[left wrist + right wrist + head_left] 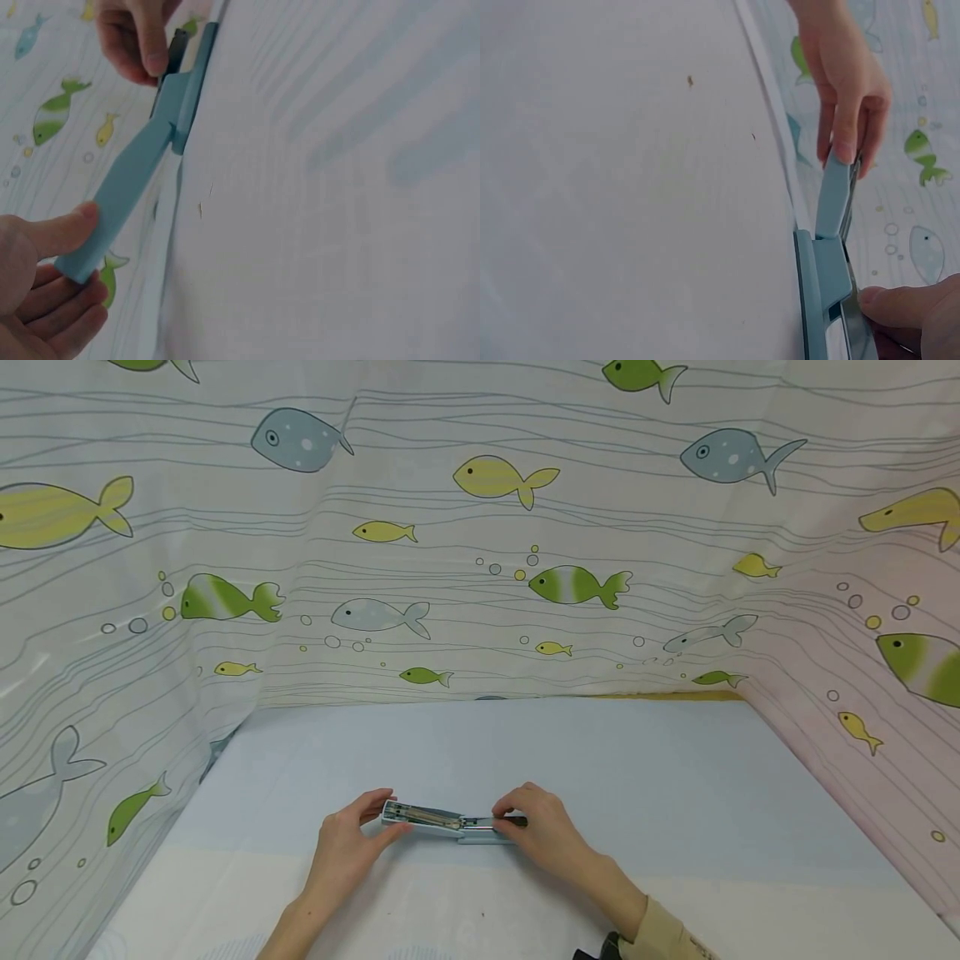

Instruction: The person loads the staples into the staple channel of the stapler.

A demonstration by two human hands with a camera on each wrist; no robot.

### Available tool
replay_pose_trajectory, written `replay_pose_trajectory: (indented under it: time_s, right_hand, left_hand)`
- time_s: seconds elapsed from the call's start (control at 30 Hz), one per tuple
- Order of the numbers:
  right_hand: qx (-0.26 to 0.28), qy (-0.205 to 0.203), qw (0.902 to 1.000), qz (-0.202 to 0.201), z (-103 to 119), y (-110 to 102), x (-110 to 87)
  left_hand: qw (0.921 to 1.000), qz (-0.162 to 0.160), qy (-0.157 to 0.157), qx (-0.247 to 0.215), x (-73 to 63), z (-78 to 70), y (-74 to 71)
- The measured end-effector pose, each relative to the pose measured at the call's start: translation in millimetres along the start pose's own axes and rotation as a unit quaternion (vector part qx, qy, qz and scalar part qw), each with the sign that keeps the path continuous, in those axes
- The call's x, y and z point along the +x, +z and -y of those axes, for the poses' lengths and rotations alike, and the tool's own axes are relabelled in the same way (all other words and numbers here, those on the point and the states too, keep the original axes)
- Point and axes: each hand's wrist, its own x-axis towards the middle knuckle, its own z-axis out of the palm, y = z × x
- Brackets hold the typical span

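A light blue stapler [423, 819] is swung wide apart over the table, its inner metal parts facing up. My left hand [348, 835] grips the end of its upper arm [120, 195], thumb on the near side and fingers beyond. That arm tilts up from the hinge toward the left. At the other end my right hand [546, 827] pinches the dark front tip of the metal staple magazine [856, 330] between thumb and fingers. The blue base [810, 300] lies along the tabletop beneath the right hand. Whether staples sit in the magazine I cannot tell.
The table [660, 777] bears a pale blue and white cloth. Fish-patterned curtains [442, 552] hang behind it and along both sides. A black object [600, 947] shows by the right sleeve [660, 931] at the bottom edge. Small dark specks mark the cloth in front.
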Motion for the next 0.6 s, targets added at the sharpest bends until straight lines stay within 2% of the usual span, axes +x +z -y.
replay_pose_trajectory:
  time_s: [0.37, 0.6]
  right_hand:
    - [0.005, 0.004, 0.9999, -0.012, -3.8, 2.9, -1.9]
    - [0.008, 0.007, 0.9999, -0.014, -4.0, 3.6, -2.2]
  left_hand:
    - [0.9999, -0.008, 0.011, 0.005, -0.5, -0.4, 0.8]
    - [1.0, -0.003, 0.006, 0.002, -0.1, 1.3, 1.2]
